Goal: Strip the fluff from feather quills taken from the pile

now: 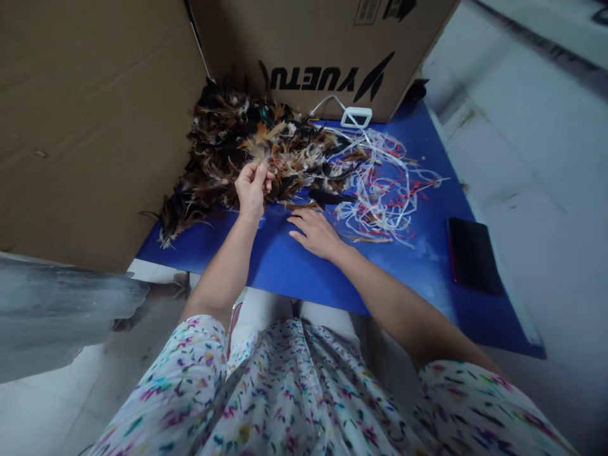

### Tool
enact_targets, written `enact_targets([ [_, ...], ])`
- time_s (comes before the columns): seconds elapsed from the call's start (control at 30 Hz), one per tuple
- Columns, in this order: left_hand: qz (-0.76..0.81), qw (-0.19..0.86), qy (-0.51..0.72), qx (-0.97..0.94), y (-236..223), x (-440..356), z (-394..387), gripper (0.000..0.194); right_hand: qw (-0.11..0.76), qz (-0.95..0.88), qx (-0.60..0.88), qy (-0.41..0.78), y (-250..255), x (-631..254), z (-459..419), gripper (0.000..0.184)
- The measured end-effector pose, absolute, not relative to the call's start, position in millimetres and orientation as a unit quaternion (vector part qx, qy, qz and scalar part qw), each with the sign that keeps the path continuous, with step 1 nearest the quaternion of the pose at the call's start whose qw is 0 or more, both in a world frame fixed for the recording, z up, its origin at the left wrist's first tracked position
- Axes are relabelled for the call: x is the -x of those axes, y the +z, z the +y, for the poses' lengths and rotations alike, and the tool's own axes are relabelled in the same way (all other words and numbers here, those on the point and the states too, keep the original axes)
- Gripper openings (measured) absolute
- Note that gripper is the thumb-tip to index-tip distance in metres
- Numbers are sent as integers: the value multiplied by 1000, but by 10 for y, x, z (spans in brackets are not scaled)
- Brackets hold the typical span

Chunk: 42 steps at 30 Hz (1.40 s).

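Observation:
A large heap of brown and black feathers (218,145) covers the back left of the blue table. Over its front edge, my left hand (251,187) pinches a light brown feather (260,147) between thumb and fingertips. My right hand (316,233) lies palm down on the blue surface, fingers stretched out and slightly apart. Just beyond its fingertips are a brown feather (304,206) and a black feather (330,197). To the right of that hand spreads a tangle of white and red strings (384,190).
Tall cardboard boxes (95,126) wall off the left side and the back. A small white-framed device (356,118) stands before the back box (308,38). A dark phone (474,255) lies near the right edge of the blue table (304,269).

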State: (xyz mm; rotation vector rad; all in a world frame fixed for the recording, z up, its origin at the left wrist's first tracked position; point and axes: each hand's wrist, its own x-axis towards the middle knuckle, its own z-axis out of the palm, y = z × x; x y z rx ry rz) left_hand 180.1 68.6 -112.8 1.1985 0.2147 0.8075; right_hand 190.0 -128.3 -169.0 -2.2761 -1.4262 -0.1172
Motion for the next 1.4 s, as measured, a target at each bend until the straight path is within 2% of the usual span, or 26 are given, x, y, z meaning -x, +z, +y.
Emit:
enact_targets([
  [0.3,110,757,355,-538,-1147,-1794,696,30,232,-500,832,-57,-1713,-2114,-1143,39],
  [0.57,141,761,369,-514,-1147,-1809,754,31,332,-472,811,-92,-1824,-2326,-1074,24],
  [0.87,144,768,334,-527,-1170,-1811,722,31,451,-402,780,-165,-1736,-2227,-1162,24],
  [1.2,116,780,300,-537,-1241,-1819,705,34,466,-326,789,-231,-1692,-2240,-1205,22],
  [1.4,104,793,291,-525,-1271,-1834,685,33,475,-315,785,-244,-1599,-2596,-1246,23],
])
